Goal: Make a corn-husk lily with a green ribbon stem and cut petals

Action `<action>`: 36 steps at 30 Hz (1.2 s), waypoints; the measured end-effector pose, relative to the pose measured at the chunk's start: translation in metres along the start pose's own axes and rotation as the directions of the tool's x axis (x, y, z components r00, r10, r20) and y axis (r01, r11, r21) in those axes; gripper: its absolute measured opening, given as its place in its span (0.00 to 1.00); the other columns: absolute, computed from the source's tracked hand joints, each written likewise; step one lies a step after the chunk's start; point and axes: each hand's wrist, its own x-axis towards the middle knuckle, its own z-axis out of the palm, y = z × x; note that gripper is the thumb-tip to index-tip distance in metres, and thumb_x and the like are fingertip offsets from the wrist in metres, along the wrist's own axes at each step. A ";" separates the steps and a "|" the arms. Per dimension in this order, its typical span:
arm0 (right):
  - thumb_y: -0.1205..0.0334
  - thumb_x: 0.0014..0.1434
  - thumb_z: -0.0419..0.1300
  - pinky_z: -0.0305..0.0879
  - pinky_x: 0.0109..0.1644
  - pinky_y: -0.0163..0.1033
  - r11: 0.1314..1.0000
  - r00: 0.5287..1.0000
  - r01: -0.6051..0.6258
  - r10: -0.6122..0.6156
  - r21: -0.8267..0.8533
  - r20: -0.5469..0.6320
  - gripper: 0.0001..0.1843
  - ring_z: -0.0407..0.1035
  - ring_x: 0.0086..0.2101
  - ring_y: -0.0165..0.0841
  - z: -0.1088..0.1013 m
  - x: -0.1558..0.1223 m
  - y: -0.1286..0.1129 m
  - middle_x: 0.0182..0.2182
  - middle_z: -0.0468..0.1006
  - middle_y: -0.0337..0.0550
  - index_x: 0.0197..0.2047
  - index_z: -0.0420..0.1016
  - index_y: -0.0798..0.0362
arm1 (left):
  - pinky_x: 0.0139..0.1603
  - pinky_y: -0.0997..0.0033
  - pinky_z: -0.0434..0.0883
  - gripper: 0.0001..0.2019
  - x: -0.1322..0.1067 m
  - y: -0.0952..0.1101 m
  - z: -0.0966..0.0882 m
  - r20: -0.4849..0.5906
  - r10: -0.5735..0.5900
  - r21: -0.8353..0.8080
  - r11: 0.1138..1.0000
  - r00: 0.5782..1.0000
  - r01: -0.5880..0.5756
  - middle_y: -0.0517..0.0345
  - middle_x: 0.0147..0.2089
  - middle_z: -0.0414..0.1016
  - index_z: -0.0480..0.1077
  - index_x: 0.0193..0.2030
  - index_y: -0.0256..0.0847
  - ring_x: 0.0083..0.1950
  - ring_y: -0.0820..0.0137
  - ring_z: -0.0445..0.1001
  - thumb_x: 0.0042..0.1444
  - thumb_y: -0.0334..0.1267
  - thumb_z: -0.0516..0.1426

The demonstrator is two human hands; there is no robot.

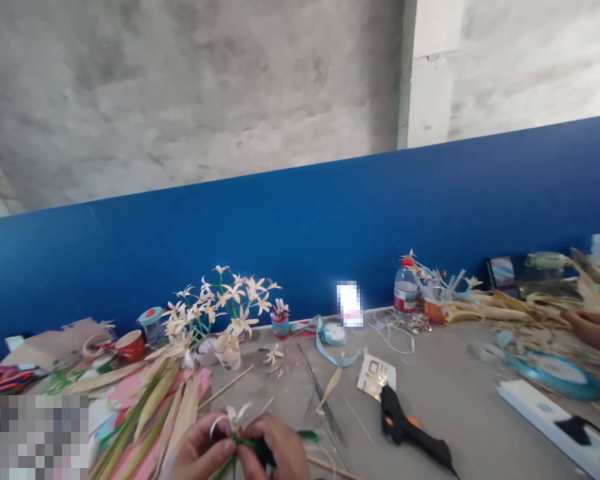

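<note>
Low in the head view, my left hand and my right hand meet at a cream-coloured craft flower with narrow petals. The fingers of my left hand are pinched just below the petals, by the green stem. My right thumb and fingers press together at the same spot, on a dark green strip whose end sticks out to the right. My fingers hide part of the stem. Finished-looking flowers of the same kind stand in cups behind my hands, and one loose flower lies on the table.
A black glue gun and a white power strip lie to the right. Husk strips lie left. Thin wires, blue ribbon and a bottle are further back. Another person's hand is at far right.
</note>
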 end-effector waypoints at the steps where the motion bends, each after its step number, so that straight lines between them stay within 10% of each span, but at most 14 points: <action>1: 0.61 0.57 0.59 0.66 0.30 0.31 0.999 0.999 -0.046 0.046 0.007 0.014 0.03 0.73 0.25 0.31 -0.007 0.003 -0.003 0.25 0.78 0.38 0.34 0.73 0.49 | 0.43 0.68 0.70 0.13 0.003 -0.003 0.006 -0.029 0.018 -0.027 0.999 0.999 -0.018 0.55 0.31 0.76 0.76 0.28 0.37 0.37 0.65 0.73 0.40 0.42 0.71; 12: 0.65 0.61 0.57 0.62 0.31 0.32 0.992 0.992 -0.125 0.125 0.035 0.011 0.05 0.67 0.27 0.29 -0.043 0.027 -0.019 0.26 0.72 0.38 0.34 0.73 0.52 | 0.41 0.73 0.67 0.12 0.023 -0.001 0.052 -0.032 0.085 -0.221 0.971 0.996 -0.090 0.60 0.29 0.72 0.72 0.29 0.37 0.34 0.72 0.68 0.43 0.38 0.70; 36: 0.65 0.60 0.59 0.69 0.38 0.35 0.979 0.979 -0.203 0.203 -0.006 0.013 0.03 0.71 0.34 0.32 -0.032 0.045 -0.028 0.33 0.75 0.41 0.39 0.72 0.51 | 0.44 0.73 0.67 0.09 0.038 -0.003 0.046 -0.024 0.161 -0.393 0.906 0.987 -0.158 0.60 0.32 0.76 0.74 0.31 0.38 0.37 0.72 0.72 0.45 0.35 0.69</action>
